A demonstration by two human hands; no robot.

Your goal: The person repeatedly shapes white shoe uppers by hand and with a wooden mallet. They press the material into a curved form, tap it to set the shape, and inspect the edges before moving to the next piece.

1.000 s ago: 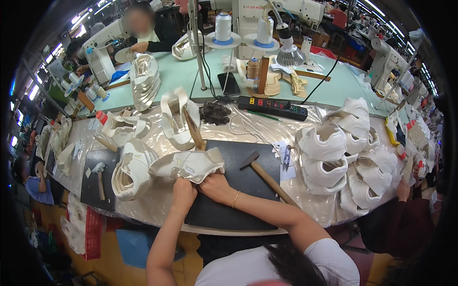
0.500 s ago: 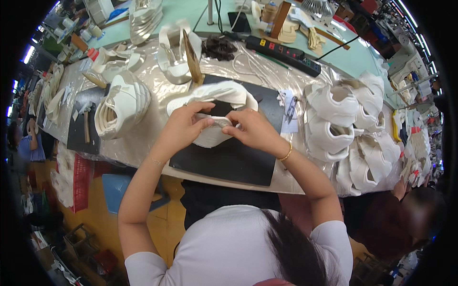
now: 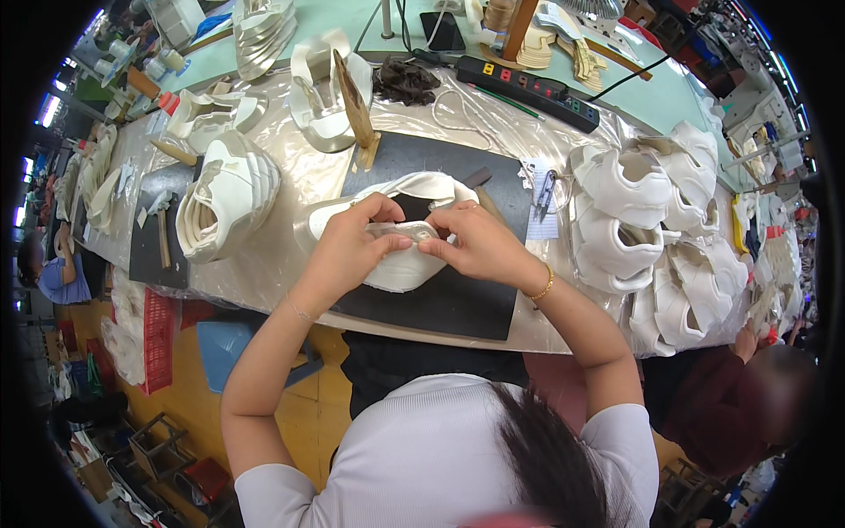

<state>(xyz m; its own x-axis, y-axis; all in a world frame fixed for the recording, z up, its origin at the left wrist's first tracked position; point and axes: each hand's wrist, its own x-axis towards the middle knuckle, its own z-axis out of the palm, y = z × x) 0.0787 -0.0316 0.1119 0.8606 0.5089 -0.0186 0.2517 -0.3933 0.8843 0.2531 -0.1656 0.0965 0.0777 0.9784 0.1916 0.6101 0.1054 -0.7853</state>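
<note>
A white shoe upper (image 3: 400, 271) lies over the black work mat (image 3: 431, 315) in front of me. Its near collar edge is pinched by my left hand (image 3: 352, 242), thumb against fingers. Close beside it, my right hand (image 3: 466, 236) pinches the same edge, the two thumbs almost meeting. The dark opening of the upper shows just beyond my fingertips. My fingers partly hide the pinched edge. A wooden-handled tool (image 3: 491, 204) lies on the mat beyond my right hand, partly covered by it.
Nested white uppers (image 3: 231, 198) stand at left, beside a hammer (image 3: 162, 231) on a second black mat. More uppers (image 3: 616, 220) are piled at right. A pointed horn-like piece (image 3: 354, 104) rises behind the mat. A black power strip (image 3: 528, 92) lies farther back. Small snips (image 3: 546, 194) rest on paper.
Both hands keep hold of the collar edge, and their fingertips have shifted slightly along it. The upper has turned and tilted a little; the tool beyond my right hand shows more.
</note>
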